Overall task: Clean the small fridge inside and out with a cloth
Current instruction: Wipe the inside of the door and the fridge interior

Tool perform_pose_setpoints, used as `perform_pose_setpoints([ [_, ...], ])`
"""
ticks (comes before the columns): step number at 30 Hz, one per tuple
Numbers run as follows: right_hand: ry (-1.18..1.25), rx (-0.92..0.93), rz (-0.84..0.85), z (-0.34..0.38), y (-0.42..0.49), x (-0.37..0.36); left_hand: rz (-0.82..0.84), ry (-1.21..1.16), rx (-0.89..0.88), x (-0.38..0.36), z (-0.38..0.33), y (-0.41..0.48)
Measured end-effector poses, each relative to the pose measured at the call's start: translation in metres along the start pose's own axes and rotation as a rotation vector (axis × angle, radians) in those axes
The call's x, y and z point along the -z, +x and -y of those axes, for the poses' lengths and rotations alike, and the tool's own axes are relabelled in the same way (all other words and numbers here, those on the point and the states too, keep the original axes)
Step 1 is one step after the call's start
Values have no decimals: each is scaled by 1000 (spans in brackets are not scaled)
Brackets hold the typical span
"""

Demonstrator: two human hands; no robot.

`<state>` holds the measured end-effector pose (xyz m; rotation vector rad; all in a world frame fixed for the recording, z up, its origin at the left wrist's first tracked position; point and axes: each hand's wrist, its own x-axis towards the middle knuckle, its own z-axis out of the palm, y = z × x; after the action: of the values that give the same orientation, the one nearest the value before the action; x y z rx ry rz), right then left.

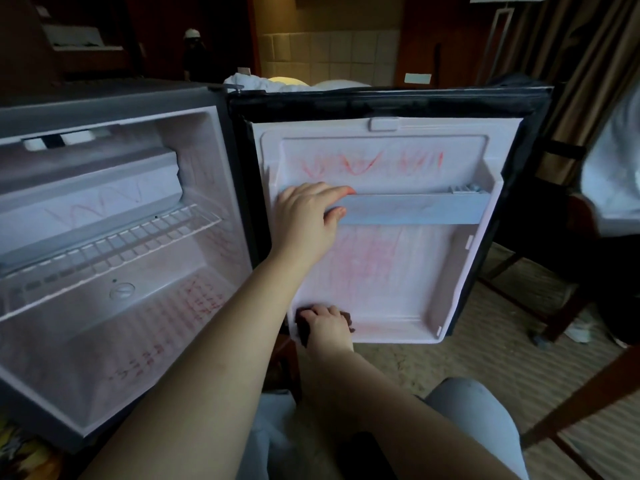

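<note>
Our left grip point(304, 211) clasps the door shelf point(415, 209), seemingly steadying the fridge door point(388, 299) while our right grip point(329, 323) bunches the cloth point(304, 329) into its bottom corner.

Small fridge point(104, 306) wide open: grey shell, white cavity scribbled with red marks, wire shelf point(114, 244) across the middle. Door point(398, 289) swung fully to the right, black-framed, white liner streaked red, pale blue door shelf point(415, 209) spanning it. Dark brown cloth point(304, 327), bunched, pressed against the liner's lower left corner.
</note>
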<state>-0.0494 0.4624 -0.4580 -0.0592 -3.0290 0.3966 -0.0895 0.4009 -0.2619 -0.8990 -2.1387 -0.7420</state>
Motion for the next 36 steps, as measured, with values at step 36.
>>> perform_pose_setpoints([
  [36, -513, -164, -41, -137, -36, 66, -73, 95, -10, -16, -5, 4],
])
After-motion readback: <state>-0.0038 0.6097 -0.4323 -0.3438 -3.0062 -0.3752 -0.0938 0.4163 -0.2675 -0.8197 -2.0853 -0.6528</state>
